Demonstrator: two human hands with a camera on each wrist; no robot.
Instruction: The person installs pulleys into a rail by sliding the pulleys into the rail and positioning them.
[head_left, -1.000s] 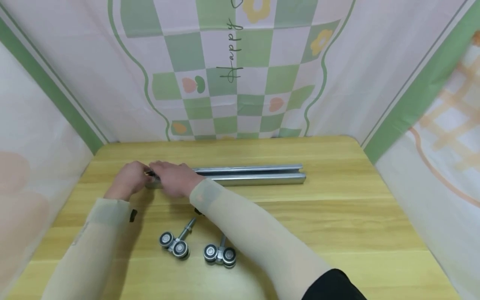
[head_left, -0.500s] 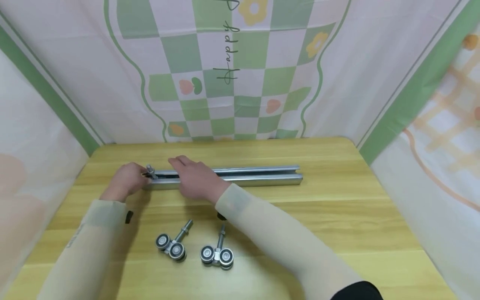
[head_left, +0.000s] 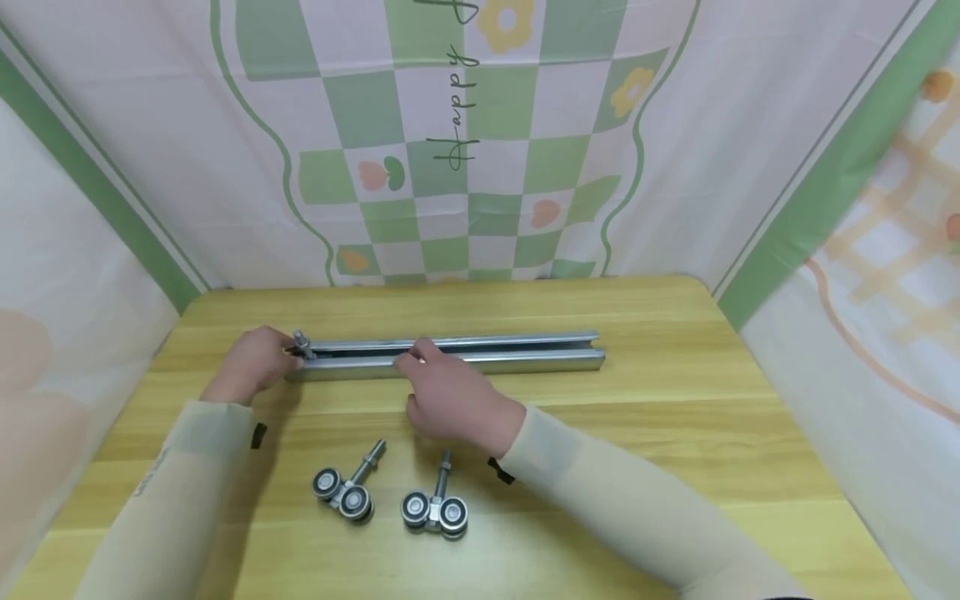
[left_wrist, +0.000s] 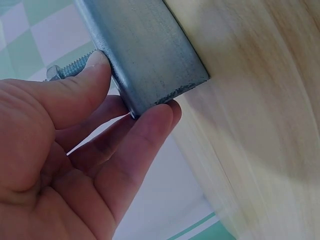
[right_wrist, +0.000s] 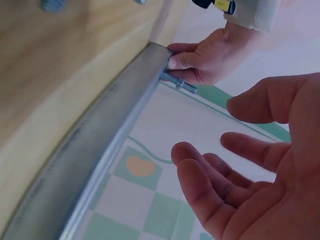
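Silver metal channel rail with a slot along its top (head_left: 495, 363): lying lengthwise across the middle of the head view, on the light wood-grain tabletop (head_left: 675, 433). Left hand (head_left: 250, 364): at the rail's left end, pinching it; the left wrist view shows the thumb against one edge and fingertips at the end face. Threaded silver bolt with a nut (head_left: 302, 342): projecting from the slot at that same end, just beside the thumb.

Right hand (head_left: 459, 400): centre of the head view, in front of the rail's middle stretch. Its fingers are loosely bent and spread from the thumb, holding nothing; contact with the rail cannot be confirmed.

Two silver roller trolleys with black-ringed wheels and threaded stems, the left one (head_left: 345, 487) and the right one (head_left: 435, 507), lie side by side, apart, at lower centre-left, stems toward the rail. Both forearms wear cream sleeves (head_left: 622, 508). Green-and-white checked cloth (head_left: 435, 167) hangs behind the tabletop, upper centre, lettered "Happy" sideways.
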